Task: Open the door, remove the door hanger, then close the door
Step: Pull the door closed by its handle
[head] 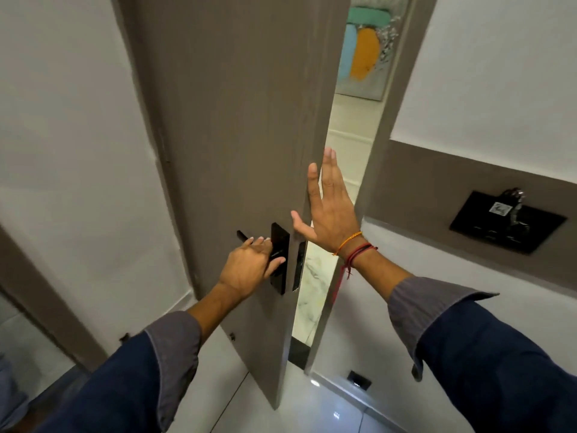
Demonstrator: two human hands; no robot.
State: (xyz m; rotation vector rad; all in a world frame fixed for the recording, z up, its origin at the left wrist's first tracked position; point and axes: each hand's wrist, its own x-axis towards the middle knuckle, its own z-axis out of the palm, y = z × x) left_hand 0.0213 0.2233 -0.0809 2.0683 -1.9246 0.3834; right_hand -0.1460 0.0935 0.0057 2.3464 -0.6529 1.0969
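Left hand (249,264) wrapped around black door handle (242,235), right hand (327,207) spread flat against door (243,120) edge

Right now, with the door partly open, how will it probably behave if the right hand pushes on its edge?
The door is a tall flat slab, so it will likely stay stiff and swing as one piece. It looks thick at the edge, so probably rather heavy. The right hand lies open on the smooth edge and might slip; the left hand on the black handle gives surer control.
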